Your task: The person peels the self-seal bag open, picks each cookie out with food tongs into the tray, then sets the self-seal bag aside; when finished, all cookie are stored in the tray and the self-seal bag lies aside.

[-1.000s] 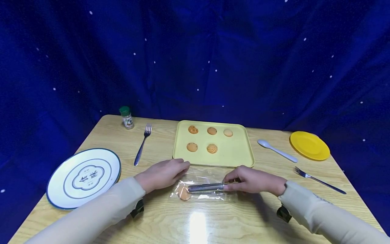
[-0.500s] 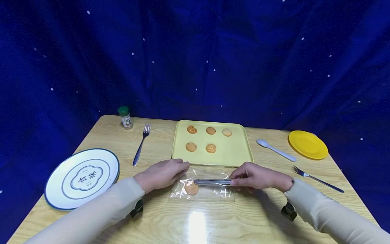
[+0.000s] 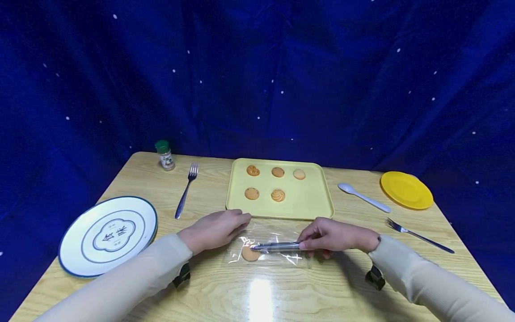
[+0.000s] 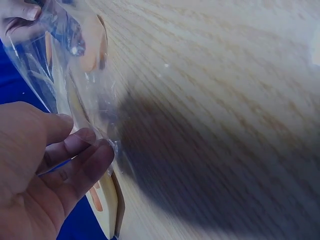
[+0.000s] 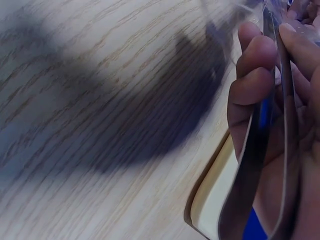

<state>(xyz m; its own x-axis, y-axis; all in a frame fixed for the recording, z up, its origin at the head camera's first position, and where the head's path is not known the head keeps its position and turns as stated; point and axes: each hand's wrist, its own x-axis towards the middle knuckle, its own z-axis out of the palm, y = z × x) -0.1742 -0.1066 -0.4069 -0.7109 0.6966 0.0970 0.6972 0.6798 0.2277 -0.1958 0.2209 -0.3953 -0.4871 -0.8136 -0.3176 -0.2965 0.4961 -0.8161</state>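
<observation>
A round cookie lies inside a clear plastic bag in front of the tray; the left wrist view shows the same cookie through the film. My left hand pinches the bag's left end, thumb and fingertips meeting on the film. In my right hand are metal tongs, gripped near the middle in the right wrist view. Their tips reach left over the cookie's upper edge, within the bag's outline. Whether the tips clasp the cookie cannot be made out.
Behind the bag, a pale yellow tray carries several cookies. To the left are a large white plate, a fork and a green-capped shaker. A spoon, another fork and a yellow plate lie right.
The right hand and tongs shifted right, then slightly back left. The cookie moved a little right inside the bag, then slightly nearer the body. My left hand stays in place.
</observation>
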